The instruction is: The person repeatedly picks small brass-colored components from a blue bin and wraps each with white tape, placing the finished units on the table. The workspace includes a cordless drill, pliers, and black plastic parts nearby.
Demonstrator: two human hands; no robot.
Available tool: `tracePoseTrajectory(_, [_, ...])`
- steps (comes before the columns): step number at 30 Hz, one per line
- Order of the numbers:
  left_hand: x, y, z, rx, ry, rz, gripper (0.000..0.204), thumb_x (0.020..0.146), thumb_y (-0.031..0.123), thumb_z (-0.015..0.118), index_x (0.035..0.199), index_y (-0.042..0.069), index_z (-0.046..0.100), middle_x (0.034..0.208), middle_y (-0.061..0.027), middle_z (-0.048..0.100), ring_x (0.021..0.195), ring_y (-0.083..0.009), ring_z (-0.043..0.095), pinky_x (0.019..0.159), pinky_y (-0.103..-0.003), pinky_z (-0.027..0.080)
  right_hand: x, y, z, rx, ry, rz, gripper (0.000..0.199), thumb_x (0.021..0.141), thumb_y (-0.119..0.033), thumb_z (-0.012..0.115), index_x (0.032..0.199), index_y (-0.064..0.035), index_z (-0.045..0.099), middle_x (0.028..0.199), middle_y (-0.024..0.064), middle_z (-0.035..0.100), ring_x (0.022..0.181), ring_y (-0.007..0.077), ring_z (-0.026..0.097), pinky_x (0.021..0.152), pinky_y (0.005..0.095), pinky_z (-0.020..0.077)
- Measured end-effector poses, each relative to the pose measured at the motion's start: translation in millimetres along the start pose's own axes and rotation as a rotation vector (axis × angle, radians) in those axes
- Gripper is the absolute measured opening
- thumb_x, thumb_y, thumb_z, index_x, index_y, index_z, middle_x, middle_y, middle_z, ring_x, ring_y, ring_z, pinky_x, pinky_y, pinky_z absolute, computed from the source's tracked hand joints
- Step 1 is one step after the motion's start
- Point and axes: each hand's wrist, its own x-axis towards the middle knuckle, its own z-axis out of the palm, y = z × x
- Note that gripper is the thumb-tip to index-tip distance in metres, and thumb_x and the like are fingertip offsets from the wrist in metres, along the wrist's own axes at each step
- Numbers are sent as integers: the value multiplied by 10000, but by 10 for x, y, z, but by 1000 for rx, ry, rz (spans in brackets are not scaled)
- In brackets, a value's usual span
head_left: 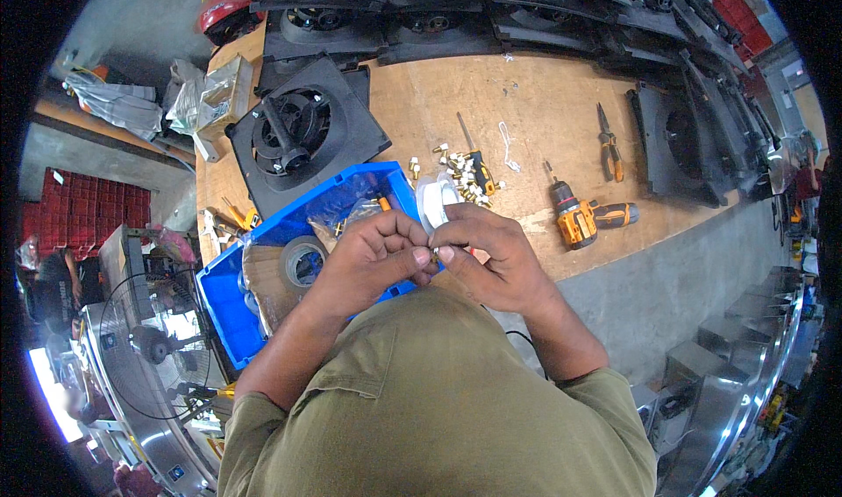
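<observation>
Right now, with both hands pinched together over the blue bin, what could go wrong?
1. The small part pinched between the left hand and right hand could slip; it would likely fall into the cluttered blue bin and be hard to find.
2. The loose brass fittings lie close by; an elbow could scatter them.
3. The cordless drill lies near the workbench edge and might get knocked off.

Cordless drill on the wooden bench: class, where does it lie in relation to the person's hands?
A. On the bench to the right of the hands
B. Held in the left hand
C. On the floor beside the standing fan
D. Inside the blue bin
A: the orange and black cordless drill lies on the bare wooden bench, right of the right hand and apart from it.
</observation>
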Motion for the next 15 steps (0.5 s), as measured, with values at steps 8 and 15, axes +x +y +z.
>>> tracePoseTrajectory(8, [-9,-48,19,-144,-32,74,127,932,82,619,1024,16,561,912,-66,663,844,-131,651,751,-278,537,-89,79,117,-110,110,-91,228,841,-136,680,1064,-92,692,1094,242,624,1002,370,653,832,395,537])
tracePoseTrajectory(15, [15,-105,77,-173,-7,146,179,892,44,682,1002,21,543,926,-74,659,880,-155,664,794,-277,544,-155,174,193,-131,152,-149,275,791,-130,720,1061,-86,694,1140,245,608,985,380,661,823,402,545])
